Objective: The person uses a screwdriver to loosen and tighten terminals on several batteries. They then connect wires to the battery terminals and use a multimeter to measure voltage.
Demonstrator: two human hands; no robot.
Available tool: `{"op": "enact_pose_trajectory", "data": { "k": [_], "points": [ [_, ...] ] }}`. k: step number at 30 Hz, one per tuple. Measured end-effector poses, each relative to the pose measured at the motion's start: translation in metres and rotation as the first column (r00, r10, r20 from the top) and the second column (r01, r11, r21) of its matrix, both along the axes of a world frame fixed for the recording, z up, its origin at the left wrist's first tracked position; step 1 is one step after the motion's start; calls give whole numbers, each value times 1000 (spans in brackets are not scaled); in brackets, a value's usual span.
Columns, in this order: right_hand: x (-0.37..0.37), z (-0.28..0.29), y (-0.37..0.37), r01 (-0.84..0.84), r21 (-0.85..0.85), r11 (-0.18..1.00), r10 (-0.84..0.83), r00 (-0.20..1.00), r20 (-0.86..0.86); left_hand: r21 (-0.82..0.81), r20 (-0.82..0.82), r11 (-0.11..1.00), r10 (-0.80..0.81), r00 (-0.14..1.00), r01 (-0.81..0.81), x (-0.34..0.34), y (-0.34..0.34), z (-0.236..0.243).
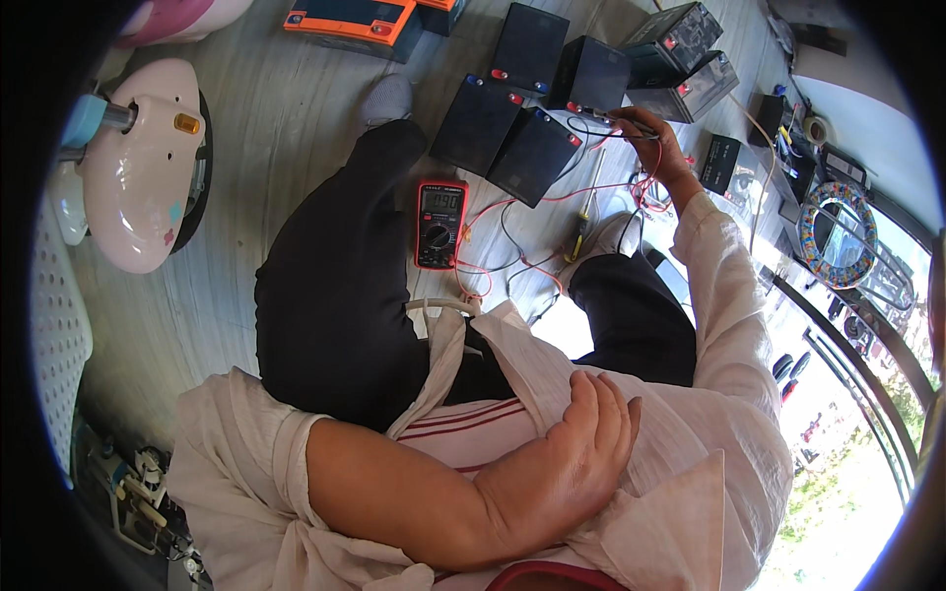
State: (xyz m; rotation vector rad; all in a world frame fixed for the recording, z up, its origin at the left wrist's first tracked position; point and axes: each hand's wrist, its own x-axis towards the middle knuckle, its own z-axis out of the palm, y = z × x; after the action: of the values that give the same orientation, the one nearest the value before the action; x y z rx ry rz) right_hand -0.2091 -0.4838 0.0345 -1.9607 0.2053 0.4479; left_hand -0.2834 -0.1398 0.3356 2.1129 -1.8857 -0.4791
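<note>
My right hand [650,148] is closed on the test probes and leads at the terminals of a black battery [586,69]. More black batteries [473,128] stand beside it, with red and blue terminals. A red-cased multimeter [439,225] lies between my legs, its red and black leads running toward my right hand. A yellow-handled screwdriver [576,241] lies among the wires near my right foot. My left hand [562,463] rests across my body on my shirt, holding nothing, fingers loosely curved.
Orange-and-black batteries [350,22] stand at the top. A pale pink molded part on a metal shaft [138,163] and a white perforated panel [61,335] are at the left. Tools, a black box [719,163], a colorful ring [838,234] and a bright doorway with metal rails fill the right.
</note>
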Motion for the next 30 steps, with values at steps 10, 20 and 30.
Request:
{"op": "enact_pose_trajectory", "data": {
  "k": [10,20,30],
  "points": [
    [2,0,1,23,27,999,-22,1000,-16,7,-5,1000,4,1000,-4,3,1,1],
    [3,-2,-1,19,16,1000,-19,1000,-8,-11,13,1000,-2,1000,2,-1,2,-1],
    [3,-1,1,31,30,999,-31,999,-8,-13,11,1000,-9,1000,9,0,2,-1]
  ]
}}
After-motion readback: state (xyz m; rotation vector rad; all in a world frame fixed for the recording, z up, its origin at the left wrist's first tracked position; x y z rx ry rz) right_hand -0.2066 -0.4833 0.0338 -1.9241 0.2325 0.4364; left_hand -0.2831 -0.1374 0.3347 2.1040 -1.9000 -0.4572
